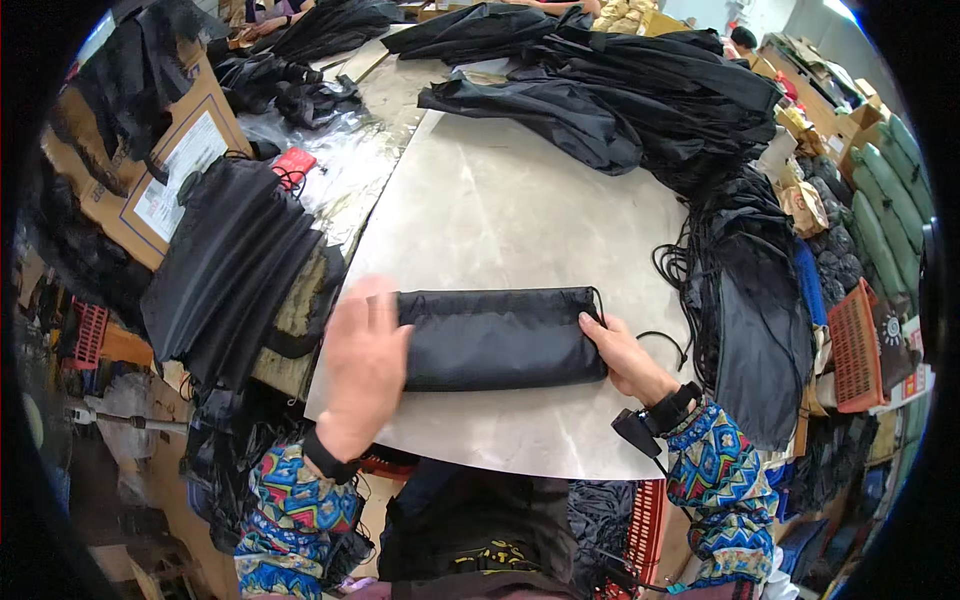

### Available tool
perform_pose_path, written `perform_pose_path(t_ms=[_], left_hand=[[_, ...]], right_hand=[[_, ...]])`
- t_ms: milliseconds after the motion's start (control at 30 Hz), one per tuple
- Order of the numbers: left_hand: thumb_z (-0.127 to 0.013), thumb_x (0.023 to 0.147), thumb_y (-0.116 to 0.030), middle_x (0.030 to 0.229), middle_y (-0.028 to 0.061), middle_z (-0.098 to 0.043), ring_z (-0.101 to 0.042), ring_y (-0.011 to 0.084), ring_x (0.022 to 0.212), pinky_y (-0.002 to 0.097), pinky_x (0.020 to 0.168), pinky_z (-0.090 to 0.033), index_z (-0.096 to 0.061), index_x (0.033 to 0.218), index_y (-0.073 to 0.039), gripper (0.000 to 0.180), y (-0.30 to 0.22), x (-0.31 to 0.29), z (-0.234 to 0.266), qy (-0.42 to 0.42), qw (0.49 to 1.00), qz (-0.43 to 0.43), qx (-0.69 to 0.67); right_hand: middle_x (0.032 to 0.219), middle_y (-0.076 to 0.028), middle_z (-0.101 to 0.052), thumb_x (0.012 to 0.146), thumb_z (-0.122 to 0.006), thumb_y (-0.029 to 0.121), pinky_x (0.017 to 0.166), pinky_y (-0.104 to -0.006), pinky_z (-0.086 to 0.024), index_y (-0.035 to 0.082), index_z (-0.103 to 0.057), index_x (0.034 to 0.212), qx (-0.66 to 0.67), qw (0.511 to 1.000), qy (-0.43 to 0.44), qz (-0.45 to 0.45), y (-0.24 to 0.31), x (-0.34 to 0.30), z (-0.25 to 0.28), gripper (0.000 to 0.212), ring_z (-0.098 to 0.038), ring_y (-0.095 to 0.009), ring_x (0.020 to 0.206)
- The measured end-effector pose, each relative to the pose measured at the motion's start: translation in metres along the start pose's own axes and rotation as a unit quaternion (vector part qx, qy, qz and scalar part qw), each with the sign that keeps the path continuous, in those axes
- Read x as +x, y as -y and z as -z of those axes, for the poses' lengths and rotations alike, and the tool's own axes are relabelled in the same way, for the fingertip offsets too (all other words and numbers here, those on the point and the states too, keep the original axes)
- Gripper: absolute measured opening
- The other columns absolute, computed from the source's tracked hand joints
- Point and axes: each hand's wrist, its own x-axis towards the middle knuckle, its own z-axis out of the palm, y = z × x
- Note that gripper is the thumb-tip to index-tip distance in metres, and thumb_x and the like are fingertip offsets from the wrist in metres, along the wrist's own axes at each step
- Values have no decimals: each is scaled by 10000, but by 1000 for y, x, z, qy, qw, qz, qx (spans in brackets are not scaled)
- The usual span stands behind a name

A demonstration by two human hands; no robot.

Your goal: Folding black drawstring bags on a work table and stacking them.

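Observation:
A black drawstring bag (490, 340), flat and oblong, lies crosswise on the pale tabletop (500, 220) in front of me. My left hand (365, 350) is at its left end, fingers stretched out and slightly blurred; whether it presses on the fabric I cannot tell. At the other end, my right hand (625, 357) grips the edge, thumb on top and the other fingers mostly hidden. A thin black cord (665, 340) loops on the table to the right of that hand.
Black fabric bags (640, 90) are heaped along the far edge, with more bags (755, 300) and cords at the right. A stack of black bags (235, 270) stands left beside a cardboard box (190, 150). An orange basket (855, 345) is far right. Other people are partly visible at the back.

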Motion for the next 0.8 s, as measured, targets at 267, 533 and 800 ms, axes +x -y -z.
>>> perform_pose_path(t_ms=[267,533,800], left_hand=[[-465,940,-445,1519,131,-245,-148,468,1382,709,1012,-199,-350,1434,-156,584,-36,11,-61,199,949,-244,-3],[-473,934,-427,1517,151,-239,-143,492,1374,747,983,-187,-353,1434,-117,600,5,37,-73,244,960,-132,43],[-424,957,-441,1542,135,-192,-136,468,1388,719,1025,-162,-307,1456,-143,592,51,104,-68,301,951,56,37]], right_hand=[[946,-50,-650,975,-512,284,684,-256,-492,-35,-580,1101,-13,1000,0,3,11,-8,-3,350,-602,-106,780],[1056,-240,-603,867,-648,218,813,-412,-497,-33,-494,1186,-417,793,-211,390,9,-38,27,434,-593,-385,972],[789,-218,-663,861,-582,253,728,-505,-522,38,-648,784,-588,671,-448,65,-11,-81,198,238,-642,-439,776]])
